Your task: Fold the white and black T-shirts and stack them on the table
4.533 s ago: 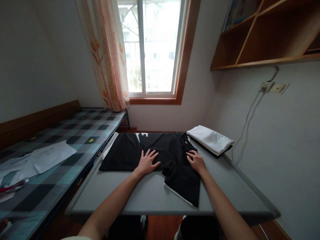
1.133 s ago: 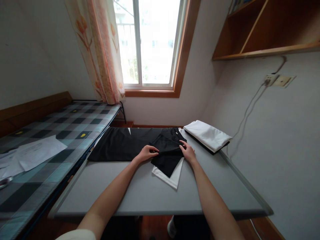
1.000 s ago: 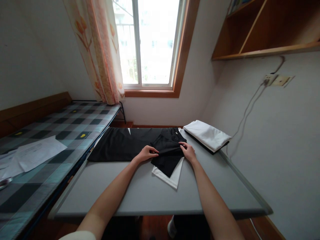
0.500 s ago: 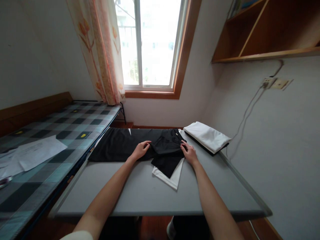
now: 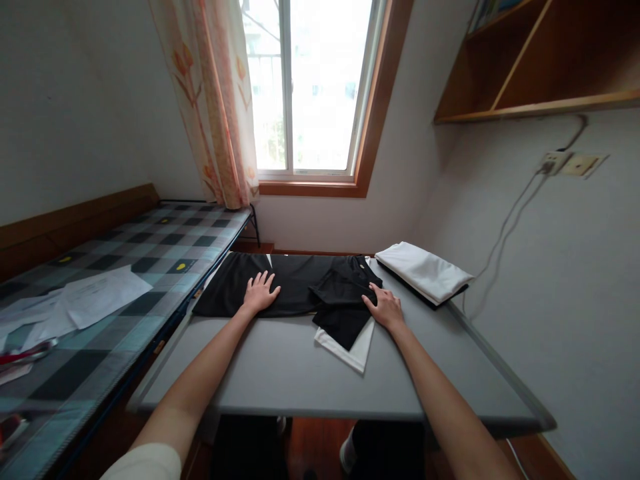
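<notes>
A pair of black trousers [image 5: 300, 283] lies stretched sideways across the far part of the grey table [image 5: 280, 367], its waistband toward the right. My left hand [image 5: 260, 293] rests flat on the leg part, fingers spread. At the waist end, my right hand [image 5: 387, 307] touches the cloth with its fingers stretched out, gripping nothing. Between the hands, a black corner of cloth [image 5: 343, 327] hangs toward me over a white piece of cloth [image 5: 363, 357]. What else lies under the trousers is hidden.
A folded white garment [image 5: 423, 270] on dark cloth sits at the table's back right. To the left is a bed with a checked cover [image 5: 200, 243], bearing papers [image 5: 105, 300]. A wall shelf [image 5: 540, 67] hangs upper right; a cord [image 5: 510, 223] runs below the socket.
My left hand has moved left along the trousers and gone from bent fingers to a flat spread. My right hand has loosened at the waist end. The view has shifted slightly.
</notes>
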Demonstrator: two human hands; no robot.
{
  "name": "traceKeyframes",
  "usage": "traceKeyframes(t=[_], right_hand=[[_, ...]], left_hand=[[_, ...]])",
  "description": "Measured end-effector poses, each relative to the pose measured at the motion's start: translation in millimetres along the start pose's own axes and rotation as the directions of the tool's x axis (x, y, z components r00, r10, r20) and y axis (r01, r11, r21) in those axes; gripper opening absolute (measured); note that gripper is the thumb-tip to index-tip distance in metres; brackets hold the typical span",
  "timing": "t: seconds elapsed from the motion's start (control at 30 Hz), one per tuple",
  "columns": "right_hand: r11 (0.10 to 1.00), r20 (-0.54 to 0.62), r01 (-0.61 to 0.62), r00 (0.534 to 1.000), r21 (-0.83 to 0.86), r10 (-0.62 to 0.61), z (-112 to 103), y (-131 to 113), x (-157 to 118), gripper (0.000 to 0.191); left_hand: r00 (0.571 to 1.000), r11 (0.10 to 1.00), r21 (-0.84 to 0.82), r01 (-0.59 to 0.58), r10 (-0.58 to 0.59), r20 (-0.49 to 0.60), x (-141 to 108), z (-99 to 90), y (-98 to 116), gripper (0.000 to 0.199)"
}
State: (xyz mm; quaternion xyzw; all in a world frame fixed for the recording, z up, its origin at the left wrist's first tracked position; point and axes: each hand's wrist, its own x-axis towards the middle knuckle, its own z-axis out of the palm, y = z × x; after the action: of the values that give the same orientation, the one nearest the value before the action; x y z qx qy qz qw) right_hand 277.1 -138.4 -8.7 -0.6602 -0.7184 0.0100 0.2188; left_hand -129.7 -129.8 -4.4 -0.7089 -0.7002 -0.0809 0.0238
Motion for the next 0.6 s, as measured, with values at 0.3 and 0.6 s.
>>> traceKeyframes(t=[0.3, 0.6], right_hand=[[0.999, 0.014, 0.027, 1.0, -0.044, -0.026, -10.2, 9.4, -29.1, 0.057], [0.995, 0.006, 0.085, 0.996, -0.046, -0.085, -26.7, 22.1, -68.5, 0.055]], left_hand=[[1.0, 1.0, 0.001, -0.002, 0.002, -0.008, -26.2, -1.7, 7.6, 0.066], [0.999, 0.999, 0.006, -0.044, 0.044, -0.024, -71.9, -3.8, 13.9, 0.066]])
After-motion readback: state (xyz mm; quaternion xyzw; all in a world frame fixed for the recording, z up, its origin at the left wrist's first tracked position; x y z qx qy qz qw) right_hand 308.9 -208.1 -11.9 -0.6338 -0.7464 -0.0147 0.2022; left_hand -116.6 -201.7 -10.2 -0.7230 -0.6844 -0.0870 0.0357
